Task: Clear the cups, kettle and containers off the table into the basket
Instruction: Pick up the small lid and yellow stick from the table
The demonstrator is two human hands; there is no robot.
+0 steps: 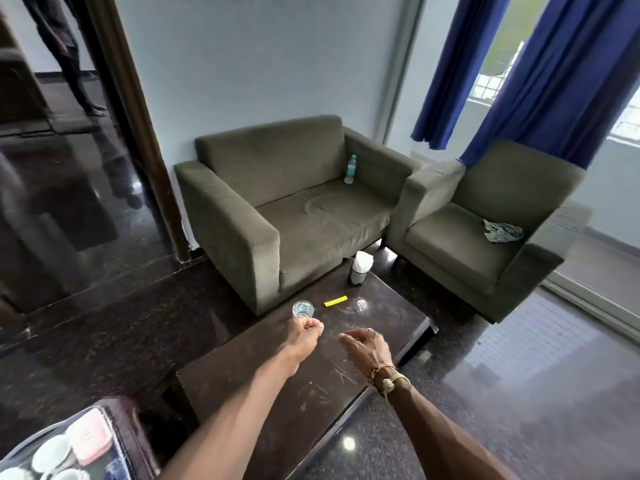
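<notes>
- Left hand has its fingers curled tight right against a glass at the table's far left edge; I cannot tell whether it grips the glass.
- Right hand hovers over the table with fingers loosely bent, holding nothing, near a second glass.
- Yellow marker lies between the glasses; a tissue holder stands at the far edge.
- Basket, lower left, holds white cups and a pink container.
</notes>
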